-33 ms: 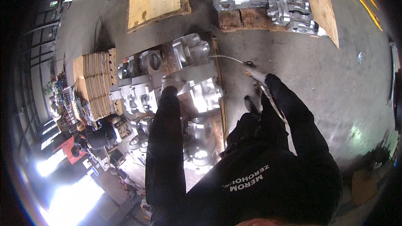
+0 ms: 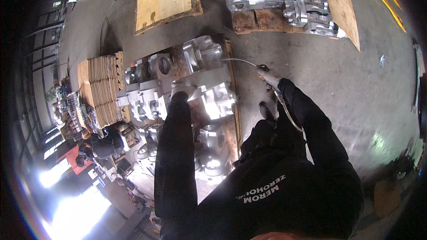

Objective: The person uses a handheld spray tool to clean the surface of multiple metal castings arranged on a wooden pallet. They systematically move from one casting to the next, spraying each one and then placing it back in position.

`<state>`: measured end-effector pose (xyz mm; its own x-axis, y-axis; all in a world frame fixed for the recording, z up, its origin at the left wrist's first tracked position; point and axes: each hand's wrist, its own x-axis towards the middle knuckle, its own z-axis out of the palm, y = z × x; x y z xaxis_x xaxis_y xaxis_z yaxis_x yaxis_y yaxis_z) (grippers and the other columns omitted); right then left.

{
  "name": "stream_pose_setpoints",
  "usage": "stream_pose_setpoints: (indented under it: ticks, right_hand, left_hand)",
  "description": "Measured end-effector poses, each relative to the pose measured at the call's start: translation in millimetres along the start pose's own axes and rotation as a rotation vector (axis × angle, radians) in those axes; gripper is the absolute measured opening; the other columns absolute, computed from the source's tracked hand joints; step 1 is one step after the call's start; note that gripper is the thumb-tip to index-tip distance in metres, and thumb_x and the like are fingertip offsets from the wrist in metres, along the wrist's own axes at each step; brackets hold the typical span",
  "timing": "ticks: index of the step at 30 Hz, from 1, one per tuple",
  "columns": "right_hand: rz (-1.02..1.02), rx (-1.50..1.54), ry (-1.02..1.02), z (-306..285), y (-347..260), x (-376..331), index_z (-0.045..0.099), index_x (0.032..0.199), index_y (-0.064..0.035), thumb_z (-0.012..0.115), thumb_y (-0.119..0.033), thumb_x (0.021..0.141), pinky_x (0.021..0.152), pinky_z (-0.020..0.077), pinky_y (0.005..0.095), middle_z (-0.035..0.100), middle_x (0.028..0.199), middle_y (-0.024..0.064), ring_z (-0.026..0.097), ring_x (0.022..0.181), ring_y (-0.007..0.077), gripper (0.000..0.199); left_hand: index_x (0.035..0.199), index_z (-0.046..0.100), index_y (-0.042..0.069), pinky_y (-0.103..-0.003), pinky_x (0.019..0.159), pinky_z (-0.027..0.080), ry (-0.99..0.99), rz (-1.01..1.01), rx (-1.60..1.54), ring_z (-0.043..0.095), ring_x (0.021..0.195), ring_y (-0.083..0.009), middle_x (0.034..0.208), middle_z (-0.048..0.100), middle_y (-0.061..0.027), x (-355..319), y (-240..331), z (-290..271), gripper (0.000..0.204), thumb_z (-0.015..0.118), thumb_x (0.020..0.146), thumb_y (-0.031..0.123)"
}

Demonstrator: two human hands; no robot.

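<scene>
Left hand: rests flat on a grey metal casting, fingers hidden, grip unclear.
Right hand: wrapped around an air blow gun, thin nozzle over the castings.
Pallet: carries the castings on the concrete floor.

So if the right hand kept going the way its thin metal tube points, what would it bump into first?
Probably the big grey metal casting on the pallet: the right hand aims its curved tube at it, though depth is unclear.

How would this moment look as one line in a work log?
left hand: resting on grey metal casting | right hand: holding air blow gun, thin nozzle aimed at castings | castings on wooden pallet | concrete floor
</scene>
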<state>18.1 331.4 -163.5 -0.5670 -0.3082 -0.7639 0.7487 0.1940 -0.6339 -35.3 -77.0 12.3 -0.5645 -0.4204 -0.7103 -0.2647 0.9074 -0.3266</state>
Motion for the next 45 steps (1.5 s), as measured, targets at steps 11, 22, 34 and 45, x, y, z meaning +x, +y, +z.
stream_pose_setpoints:
  ticks: [11, 22, 34, 45]
  right_hand:
    - [-0.409, 0.125, 0.148, 2, -22, -29, 0.065, 0.115, -0.0117, 0.056, -0.034, 0.102, 0.077, 0.0472, 0.0246, 0.064, 0.091, -0.0009, 0.059, 0.083, 0.0083, 0.027]
    - [-0.622, -0.432, 0.333, -37, -61, -17, 0.062, 0.116, -0.0077, 0.056, -0.032, 0.099, 0.073, 0.0529, 0.0457, 0.069, 0.097, 0.0204, 0.067, 0.089, 0.041, 0.031]
    - [-0.726, -0.535, 0.336, -30, -97, -6, 0.066, 0.113, -0.0082, 0.057, -0.034, 0.097, 0.069, 0.0525, 0.0468, 0.069, 0.095, 0.0205, 0.067, 0.085, 0.0404, 0.032]
    - [-0.691, -0.443, 0.281, -37, -91, 13, 0.065, 0.111, -0.0094, 0.056, -0.034, 0.097, 0.071, 0.0523, 0.0455, 0.069, 0.095, 0.019, 0.066, 0.086, 0.0404, 0.029]
  left_hand:
    - [0.152, 0.017, -0.006, -0.038, 0.114, 0.037, 0.07, -0.024, -0.068, 0.041, 0.14, -0.034, 0.154, 0.029, -0.0288, 38, -42, 42, 0.116, 0.073, 0.076, 0.061]
    - [0.152, 0.016, -0.009, -0.037, 0.115, 0.035, 0.083, 0.014, -0.025, 0.038, 0.141, -0.0375, 0.157, 0.021, -0.0318, 11, -7, 10, 0.118, 0.073, 0.076, 0.062]
    - [0.144, 0.0, -0.023, -0.038, 0.113, 0.038, 0.053, -0.139, -0.18, 0.046, 0.135, -0.0382, 0.144, 0.043, -0.0347, -12, 2, -2, 0.135, 0.076, 0.072, 0.062]
    - [0.145, 0.004, -0.021, -0.04, 0.113, 0.038, 0.047, -0.132, -0.206, 0.046, 0.135, -0.0394, 0.145, 0.04, -0.0352, 3, -3, 13, 0.132, 0.076, 0.073, 0.062]
